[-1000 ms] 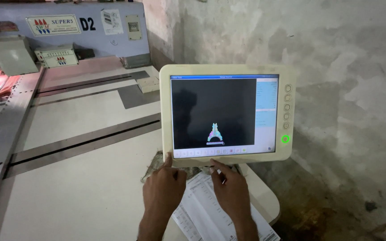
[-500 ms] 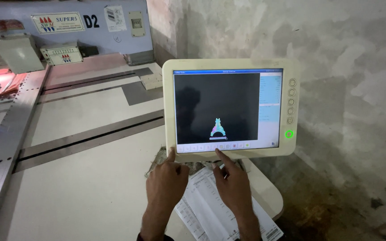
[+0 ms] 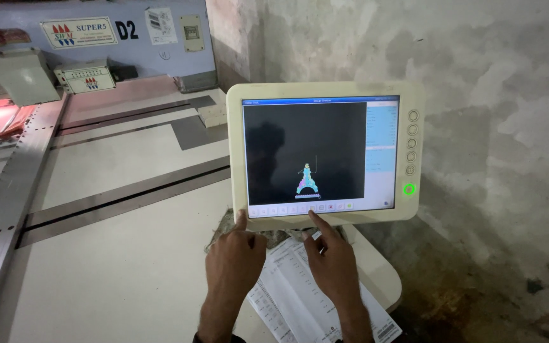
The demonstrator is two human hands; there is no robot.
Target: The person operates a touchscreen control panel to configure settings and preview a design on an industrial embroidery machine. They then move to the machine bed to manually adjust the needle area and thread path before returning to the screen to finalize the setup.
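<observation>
Touchscreen panel (image 3: 325,152): right hand (image 3: 333,267) forefinger on bottom icons, left hand (image 3: 235,260) forefinger at bezel; both hands hold nothing.

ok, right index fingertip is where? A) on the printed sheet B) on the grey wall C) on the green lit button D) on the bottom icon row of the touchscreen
D: the right hand puts its index fingertip on the icon row along the bottom edge of the touchscreen.
</observation>
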